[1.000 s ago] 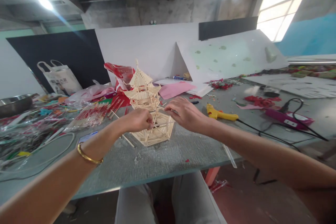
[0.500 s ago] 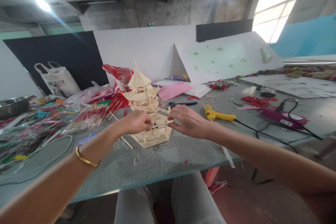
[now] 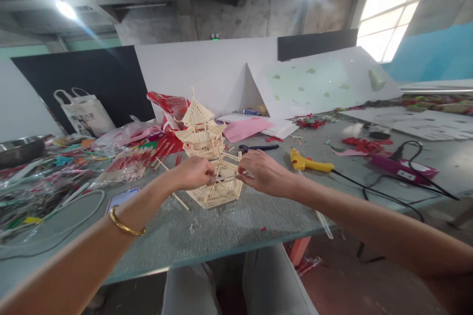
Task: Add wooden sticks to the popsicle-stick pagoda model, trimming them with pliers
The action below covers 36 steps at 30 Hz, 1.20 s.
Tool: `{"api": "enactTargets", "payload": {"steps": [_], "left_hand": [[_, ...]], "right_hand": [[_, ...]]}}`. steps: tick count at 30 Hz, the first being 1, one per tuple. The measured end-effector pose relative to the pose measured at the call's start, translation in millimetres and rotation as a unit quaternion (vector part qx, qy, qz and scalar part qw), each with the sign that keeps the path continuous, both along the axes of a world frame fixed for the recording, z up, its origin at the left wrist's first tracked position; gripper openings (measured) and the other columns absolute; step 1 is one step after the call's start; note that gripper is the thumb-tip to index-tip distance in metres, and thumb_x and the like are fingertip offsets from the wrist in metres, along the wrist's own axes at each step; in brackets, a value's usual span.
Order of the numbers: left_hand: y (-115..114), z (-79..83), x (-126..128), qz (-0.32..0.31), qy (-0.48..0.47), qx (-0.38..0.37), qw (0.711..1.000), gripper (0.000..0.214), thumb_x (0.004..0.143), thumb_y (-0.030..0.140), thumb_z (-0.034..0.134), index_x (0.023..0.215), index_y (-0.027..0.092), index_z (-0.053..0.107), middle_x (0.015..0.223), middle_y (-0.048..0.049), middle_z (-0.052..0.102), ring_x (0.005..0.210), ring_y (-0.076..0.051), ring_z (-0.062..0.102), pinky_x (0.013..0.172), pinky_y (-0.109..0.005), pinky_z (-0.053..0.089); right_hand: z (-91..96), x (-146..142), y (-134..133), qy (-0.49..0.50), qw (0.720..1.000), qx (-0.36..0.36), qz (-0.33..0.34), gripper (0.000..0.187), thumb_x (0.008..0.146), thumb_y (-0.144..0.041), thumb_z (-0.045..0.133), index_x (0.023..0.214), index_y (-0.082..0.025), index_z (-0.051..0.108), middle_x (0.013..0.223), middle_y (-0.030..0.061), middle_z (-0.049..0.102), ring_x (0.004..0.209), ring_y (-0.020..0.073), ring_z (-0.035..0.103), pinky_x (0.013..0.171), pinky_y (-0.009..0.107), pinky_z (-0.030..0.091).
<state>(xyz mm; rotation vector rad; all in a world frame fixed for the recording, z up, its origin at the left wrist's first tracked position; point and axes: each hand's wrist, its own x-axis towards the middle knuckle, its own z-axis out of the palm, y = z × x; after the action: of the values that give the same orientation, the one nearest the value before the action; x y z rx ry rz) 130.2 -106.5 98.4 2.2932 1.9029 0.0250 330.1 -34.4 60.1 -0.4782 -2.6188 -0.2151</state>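
We have both hands over the near side of a pale wooden-stick pagoda [image 3: 201,134], which stands on the desk [image 3: 221,236] in front of our lap. The hands are apart from each other, with a thin pale stick [image 3: 225,177] spanning the gap: the left hand [image 3: 197,172] pinches one end, and the right hand [image 3: 257,170] has its fingertips closed at the other. We see the stick lying level across the open lower tier; whether it touches the frame there, we cannot tell. Above it, narrower tiers rise to a pointed roof. Just beyond our right hand are dark-handled pliers [image 3: 258,147], and to the right of them a yellow glue gun [image 3: 310,163] with a black cord. To our left lie bundled sticks [image 3: 127,163] in clear wrapping, and farther back a pink sheet [image 3: 247,129] lies behind the pagoda's right side.
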Motion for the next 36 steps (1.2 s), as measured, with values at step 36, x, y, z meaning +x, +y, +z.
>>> {"api": "enactTargets", "payload": {"steps": [36], "left_hand": [[-11,6.7,23,-0.029,-0.076,0.109,0.991,0.023,0.077,0.032,0.051,0.083,0.019,0.069,0.07,-0.0001,0.066,0.064,-0.013,0.056,0.057,-0.024,0.032]], "right_hand": [[10.6,14,3,0.018,0.991,-0.099,0.084,0.006,0.078,-0.011,0.054,0.073,-0.014,0.057,0.071,0.0017,0.057,0.066,0.0119,0.047,0.062,0.022,0.034]]}}
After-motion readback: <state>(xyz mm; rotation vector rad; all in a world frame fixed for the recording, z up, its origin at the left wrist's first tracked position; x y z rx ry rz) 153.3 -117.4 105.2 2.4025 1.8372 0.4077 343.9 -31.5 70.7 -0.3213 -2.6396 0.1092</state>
